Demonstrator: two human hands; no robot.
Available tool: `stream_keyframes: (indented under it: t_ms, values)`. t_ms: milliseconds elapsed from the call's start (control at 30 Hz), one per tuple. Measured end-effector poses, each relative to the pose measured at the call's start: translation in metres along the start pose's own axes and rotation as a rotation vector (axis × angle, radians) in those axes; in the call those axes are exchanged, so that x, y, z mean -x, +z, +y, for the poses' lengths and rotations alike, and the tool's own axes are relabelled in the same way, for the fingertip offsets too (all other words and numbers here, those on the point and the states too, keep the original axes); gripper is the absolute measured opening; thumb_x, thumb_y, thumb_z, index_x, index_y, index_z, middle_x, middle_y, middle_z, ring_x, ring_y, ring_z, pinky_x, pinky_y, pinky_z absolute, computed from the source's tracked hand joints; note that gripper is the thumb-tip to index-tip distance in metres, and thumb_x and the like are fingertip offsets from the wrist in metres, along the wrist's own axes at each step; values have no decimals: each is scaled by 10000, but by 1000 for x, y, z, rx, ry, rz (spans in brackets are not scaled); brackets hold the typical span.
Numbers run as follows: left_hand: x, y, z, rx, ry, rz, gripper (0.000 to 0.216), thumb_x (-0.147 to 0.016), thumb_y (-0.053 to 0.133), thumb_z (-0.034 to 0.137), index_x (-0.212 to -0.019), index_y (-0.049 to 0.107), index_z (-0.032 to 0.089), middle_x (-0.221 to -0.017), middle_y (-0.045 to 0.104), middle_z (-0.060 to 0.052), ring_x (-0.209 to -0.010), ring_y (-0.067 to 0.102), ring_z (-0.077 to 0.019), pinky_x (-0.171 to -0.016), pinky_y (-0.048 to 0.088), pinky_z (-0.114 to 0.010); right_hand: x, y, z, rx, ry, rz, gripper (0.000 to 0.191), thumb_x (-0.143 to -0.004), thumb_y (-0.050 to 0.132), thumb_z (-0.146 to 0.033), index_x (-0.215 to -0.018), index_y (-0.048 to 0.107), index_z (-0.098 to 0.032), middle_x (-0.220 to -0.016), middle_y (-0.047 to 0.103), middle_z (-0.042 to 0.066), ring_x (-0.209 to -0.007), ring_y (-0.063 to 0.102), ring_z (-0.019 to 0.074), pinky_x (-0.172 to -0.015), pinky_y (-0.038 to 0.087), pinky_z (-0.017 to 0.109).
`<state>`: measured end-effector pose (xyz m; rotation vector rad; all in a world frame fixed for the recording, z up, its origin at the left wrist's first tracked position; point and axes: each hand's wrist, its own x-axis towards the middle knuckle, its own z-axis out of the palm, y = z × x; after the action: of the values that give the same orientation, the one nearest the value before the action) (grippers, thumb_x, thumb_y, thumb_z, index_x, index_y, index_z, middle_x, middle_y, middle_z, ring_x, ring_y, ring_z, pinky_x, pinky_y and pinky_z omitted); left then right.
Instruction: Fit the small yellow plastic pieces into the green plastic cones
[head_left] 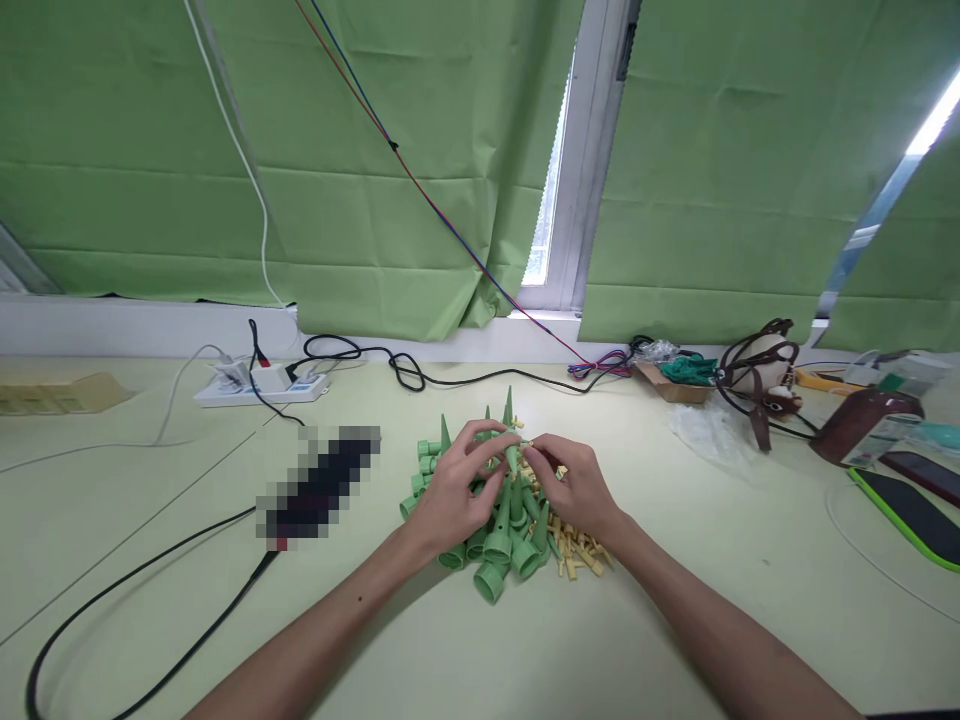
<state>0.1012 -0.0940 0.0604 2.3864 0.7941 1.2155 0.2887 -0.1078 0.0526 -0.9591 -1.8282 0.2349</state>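
Note:
My left hand (pixel 459 485) is closed around a green plastic watering spike (pixel 512 457), its narrow end pointing down. Close against the spike's right side, my right hand (pixel 576 480) pinches a small yellow plastic valve (pixel 530 445), mostly covered by the fingertips. Below both hands lies a heap of green spikes (pixel 498 542) with wide round sockets and tapered points. Loose yellow valves (pixel 581 552) are piled on the heap's right side, partly under my right hand. Some of the heap is hidden behind my left hand.
A power strip (pixel 262 388) with plugs and a black cable (pixel 480 381) run along the back. At left lies a blurred dark object (pixel 322 490) with a cable. At right are a brown bottle (pixel 862 425), a phone (pixel 911 515), a plastic bag (pixel 709 435) and a small cardboard box (pixel 675 385).

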Motion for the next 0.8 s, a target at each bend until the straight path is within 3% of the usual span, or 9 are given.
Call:
stream_keyframes:
  t_ms: [133,267,467,600,800]
  values:
    - [-2,1,4,58,-78,83,302,-953,462,208,-1230,576,253,-1225,505,-100,-919,624,-160,-648,585,-241,1,1,-1,-14,3,67,248,-972,476,-273,-768,584,-184,-649,564,4,-556,464,124,-547,390,263]
    - [-6,-2,7,125,-199,172,170,-961,486,320,-991,588,188,-959,573,-56,-801,599,-149,-596,531,-222,2,2,-2,-16,-28,143,189,-958,501,-246,-810,600,-183,-686,595,19,-574,496,130,-555,412,268]
    - [-9,-5,10,60,-250,50,412,-987,413,391,-657,508,163,-662,507,3,-639,480,-124,-610,389,-243,2,4,-1,-4,-64,151,149,-957,503,-211,-853,607,-186,-713,615,18,-591,515,129,-574,426,263]
    - [-9,-5,10,69,-249,11,417,-981,418,418,-656,490,167,-654,463,11,-633,430,-126,-607,355,-251,2,4,-1,-30,-62,112,143,-956,508,-207,-863,614,-180,-726,615,19,-608,522,129,-589,425,260]
    - [-9,-6,9,94,-232,-19,323,-975,450,397,-802,589,162,-770,543,-17,-735,494,-144,-670,404,-255,4,4,1,-72,-32,48,151,-956,508,-221,-900,639,-171,-738,625,28,-608,512,131,-589,418,263]
